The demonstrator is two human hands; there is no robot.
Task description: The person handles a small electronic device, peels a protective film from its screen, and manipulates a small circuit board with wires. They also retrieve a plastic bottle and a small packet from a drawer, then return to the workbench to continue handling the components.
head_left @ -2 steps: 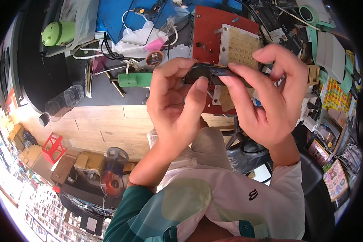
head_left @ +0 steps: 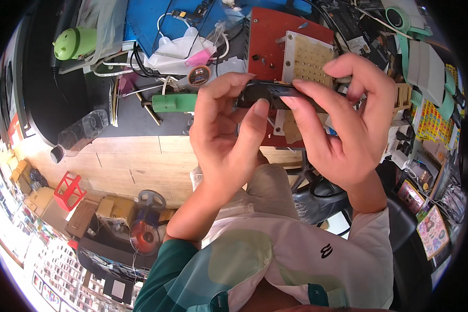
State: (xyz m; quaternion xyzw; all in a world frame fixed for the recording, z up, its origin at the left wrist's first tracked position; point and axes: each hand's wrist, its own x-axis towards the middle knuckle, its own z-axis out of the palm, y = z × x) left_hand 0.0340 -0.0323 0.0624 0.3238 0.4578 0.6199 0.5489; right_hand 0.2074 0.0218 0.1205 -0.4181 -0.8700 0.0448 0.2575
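A thin black slab that looks like a phone (head_left: 256, 92) is raised above the front of the bench, its broad face tipped partly toward me. My left hand (head_left: 226, 130) is closed around its left end, with the thumb on the near face and the fingers behind. On the slab's right part, the thumb and index finger of my right hand (head_left: 343, 125) pinch its upper edge; the other fingers are lifted and curled. Below and behind it lies a red board (head_left: 265, 39) bearing a tan plate with rows of holes (head_left: 311, 54).
Left of my hands are a green-handled tool (head_left: 174, 103), a small round tin (head_left: 199, 76) and a clear plastic bottle (head_left: 83, 134) at the bench edge. A blue mat (head_left: 145, 21) with white cables lies at the back. A grey-and-teal device (head_left: 426, 67) stands at the right.
The slab has tilted slightly between my fingers, and its dark face looks a little lighter. Both hands have shifted only a touch and keep the same hold.
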